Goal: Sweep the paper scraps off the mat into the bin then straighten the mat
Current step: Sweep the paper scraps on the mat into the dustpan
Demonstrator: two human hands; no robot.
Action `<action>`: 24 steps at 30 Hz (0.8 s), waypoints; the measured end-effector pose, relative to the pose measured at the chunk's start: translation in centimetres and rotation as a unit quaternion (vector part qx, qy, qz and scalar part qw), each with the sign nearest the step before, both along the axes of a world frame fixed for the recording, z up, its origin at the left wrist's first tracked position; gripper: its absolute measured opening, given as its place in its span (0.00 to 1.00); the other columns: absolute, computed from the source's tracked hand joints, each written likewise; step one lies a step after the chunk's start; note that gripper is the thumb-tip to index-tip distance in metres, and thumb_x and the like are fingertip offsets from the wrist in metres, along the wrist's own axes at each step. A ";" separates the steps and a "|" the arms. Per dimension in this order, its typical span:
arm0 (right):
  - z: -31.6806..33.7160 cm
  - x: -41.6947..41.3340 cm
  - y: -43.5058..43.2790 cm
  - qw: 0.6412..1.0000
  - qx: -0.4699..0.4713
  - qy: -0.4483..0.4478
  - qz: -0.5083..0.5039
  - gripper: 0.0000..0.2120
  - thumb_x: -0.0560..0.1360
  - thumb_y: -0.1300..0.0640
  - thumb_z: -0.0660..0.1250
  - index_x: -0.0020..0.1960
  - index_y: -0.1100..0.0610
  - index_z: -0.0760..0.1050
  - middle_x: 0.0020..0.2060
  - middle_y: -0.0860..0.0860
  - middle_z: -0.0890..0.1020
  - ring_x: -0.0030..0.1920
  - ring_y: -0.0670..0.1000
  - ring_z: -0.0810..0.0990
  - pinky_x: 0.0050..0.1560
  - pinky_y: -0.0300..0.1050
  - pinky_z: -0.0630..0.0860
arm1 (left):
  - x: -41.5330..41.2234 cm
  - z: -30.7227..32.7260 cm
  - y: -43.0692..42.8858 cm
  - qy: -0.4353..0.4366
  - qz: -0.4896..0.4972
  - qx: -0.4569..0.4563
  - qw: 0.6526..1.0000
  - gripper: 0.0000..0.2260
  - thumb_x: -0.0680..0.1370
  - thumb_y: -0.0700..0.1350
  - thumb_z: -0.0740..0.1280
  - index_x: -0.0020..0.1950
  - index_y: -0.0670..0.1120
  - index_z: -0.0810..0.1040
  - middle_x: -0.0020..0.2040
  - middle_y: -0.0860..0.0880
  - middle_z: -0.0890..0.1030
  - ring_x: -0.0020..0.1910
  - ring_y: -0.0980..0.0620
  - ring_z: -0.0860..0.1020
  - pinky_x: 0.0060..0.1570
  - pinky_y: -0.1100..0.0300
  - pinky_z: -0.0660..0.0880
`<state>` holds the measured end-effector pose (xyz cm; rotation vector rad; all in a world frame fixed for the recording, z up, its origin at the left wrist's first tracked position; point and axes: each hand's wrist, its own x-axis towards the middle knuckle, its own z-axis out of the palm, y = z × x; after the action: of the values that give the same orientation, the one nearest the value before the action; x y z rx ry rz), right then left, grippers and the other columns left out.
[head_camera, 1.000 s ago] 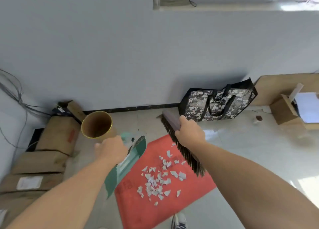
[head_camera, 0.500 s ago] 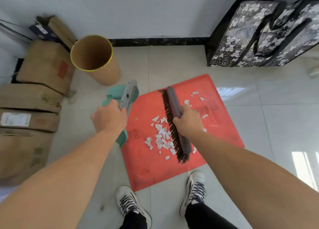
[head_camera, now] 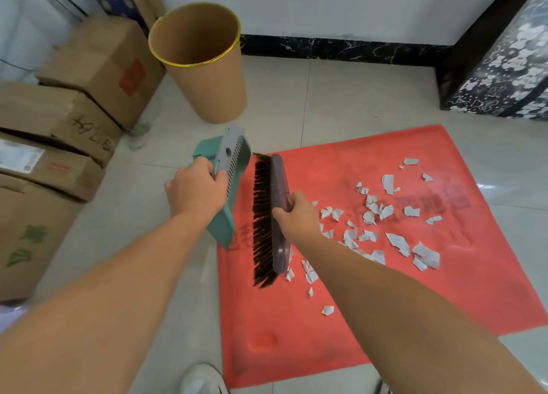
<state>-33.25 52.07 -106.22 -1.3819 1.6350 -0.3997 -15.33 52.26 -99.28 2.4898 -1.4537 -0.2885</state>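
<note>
A red mat (head_camera: pixel 370 304) lies skewed on the tiled floor, with several white paper scraps (head_camera: pixel 370 215) strewn over its middle and right. My right hand (head_camera: pixel 296 215) grips a grey brush (head_camera: pixel 278 212), its dark bristles facing left near the mat's left edge. My left hand (head_camera: pixel 195 190) holds a green dustpan (head_camera: pixel 228 171) tilted on edge just left of the brush, at the mat's left border. A brown bin (head_camera: pixel 204 64) with a yellow rim stands open behind the dustpan.
Cardboard boxes (head_camera: pixel 74 103) are stacked along the left wall. A black patterned bag (head_camera: pixel 504 67) stands at the back right. My white shoe (head_camera: pixel 201 379) shows at the bottom edge, near the mat's front corner.
The view has dropped closer to the floor. The brush has shifted left across the mat, leaving the scraps on its right, and now sits close beside the dustpan.
</note>
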 end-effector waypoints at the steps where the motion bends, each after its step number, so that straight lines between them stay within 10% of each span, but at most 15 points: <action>1: -0.9 0.6 -0.1 1.000 -0.003 -0.008 -0.001 0.09 0.74 0.56 0.67 0.46 0.58 0.67 0.43 0.54 0.76 0.41 0.54 0.73 0.35 0.46 0.65 | 0.1 -0.4 -0.1 0.004 0.005 -0.008 1.000 0.10 0.77 0.51 0.61 0.41 0.46 0.69 0.33 0.49 0.73 0.40 0.41 0.72 0.46 0.51 0.66; 11: -5.2 3.6 -0.2 0.997 0.035 -0.066 -0.027 0.13 0.75 0.55 0.68 0.47 0.56 0.63 0.43 0.55 0.75 0.43 0.55 0.73 0.40 0.45 0.65 | 0.6 -1.9 -0.3 -0.015 -0.032 0.068 0.997 0.11 0.74 0.55 0.64 0.49 0.50 0.68 0.41 0.49 0.79 0.40 0.44 0.78 0.44 0.49 0.77; 24: -6.3 -2.8 -0.1 0.994 0.059 0.074 -0.048 0.12 0.75 0.56 0.64 0.56 0.58 0.65 0.43 0.53 0.73 0.42 0.56 0.72 0.40 0.47 0.67 | -2.3 -3.1 -1.4 -0.012 -0.056 0.059 0.997 0.12 0.77 0.54 0.62 0.45 0.46 0.68 0.34 0.49 0.71 0.39 0.41 0.73 0.47 0.50 0.71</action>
<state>-36.05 52.01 -112.51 -1.2727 1.8211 -0.2556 -17.66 50.87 -102.42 2.5145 -1.6340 -0.3762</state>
